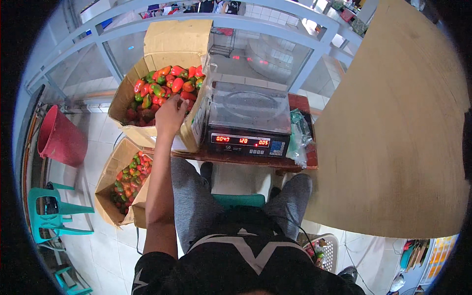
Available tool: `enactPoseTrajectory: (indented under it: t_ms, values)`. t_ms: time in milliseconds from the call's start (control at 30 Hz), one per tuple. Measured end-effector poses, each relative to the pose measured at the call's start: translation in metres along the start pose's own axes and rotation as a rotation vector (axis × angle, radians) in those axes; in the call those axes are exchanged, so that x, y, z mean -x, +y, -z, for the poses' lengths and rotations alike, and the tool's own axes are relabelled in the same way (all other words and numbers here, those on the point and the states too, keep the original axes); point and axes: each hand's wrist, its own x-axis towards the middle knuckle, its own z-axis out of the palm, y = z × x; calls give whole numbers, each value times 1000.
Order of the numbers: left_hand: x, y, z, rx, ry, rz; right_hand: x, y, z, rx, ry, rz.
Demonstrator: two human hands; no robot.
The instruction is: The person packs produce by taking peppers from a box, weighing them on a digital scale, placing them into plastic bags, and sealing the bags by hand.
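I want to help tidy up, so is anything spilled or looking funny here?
I see no spill: the peppers by the left hand are inside their box. The plastic bag looks a bit messy, though. It's crumpled up beside the scale, on its right, instead of folded flat.

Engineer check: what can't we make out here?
All in the head view:
- Left hand: its own back hides whether it grips anything.
- Right hand: not visible.
- Upper box: top peppers cover whatever lies beneath.
- Basket: partly hidden by the shirt.
- Clothes: cut off by the top edge.
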Motion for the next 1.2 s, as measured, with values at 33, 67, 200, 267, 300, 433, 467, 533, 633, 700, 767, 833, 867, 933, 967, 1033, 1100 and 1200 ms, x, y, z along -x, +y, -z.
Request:
enactPoseTrajectory:
  t_ms: [33, 67, 200, 267, 300, 433, 467, 533, 633, 700, 767, 833, 867, 933, 967, 1033, 1100, 1200]
  values:
    - [0, 1, 1, 17, -1, -5, -2, -3, 0, 5, 12, -11]
    - [0, 2, 1, 16, -2, -7, -4, -5, 0, 11, 22, -23]
    - [4, 0, 0, 39, 23, -45, -1, -11, -6, 34, 78, -83]
    - [4, -2, 0, 36, 20, -70, 3, -13, -12, 43, 111, -118]
    - [4, -3, 1, 24, 10, -61, 3, -15, -14, 43, 134, -133]
    - [1, 2, 0, 19, -11, -65, 22, -18, -32, 41, 261, -247]
    - [1, 1, -2, 21, -26, -83, 26, -17, -35, 39, 304, -286]
    - [0, -7, -2, -4, 9, -76, 32, -14, -39, 38, 389, -362]
    - [3, -5, 3, -20, 19, -95, 41, 1, -61, 58, 535, -482]
    - [5, -8, 1, -17, 20, -96, 42, 5, -65, 85, 637, -525]
    - [3, -10, -1, -18, 24, -94, 41, -1, -57, 91, 634, -417]
    - [-2, 4, 0, -66, -40, -92, 52, -33, -16, 31, 551, -159]
    - [-4, 2, -5, -41, -13, -136, 44, -13, -34, 29, 544, -180]
    - [-2, -23, -1, -28, -29, -103, 12, 28, -61, -23, 153, 27]
    - [-2, -16, -3, -8, -37, -104, 7, 22, -58, -62, 46, -15]
    - [-3, -8, -2, -14, -97, -91, 6, 16, -56, -112, -65, -68]
    - [-5, -10, -2, -50, -46, -106, 16, 11, -60, 50, -250, -114]
    - [-5, -13, -1, -19, -18, -153, 5, 5, -54, 327, -511, -151]
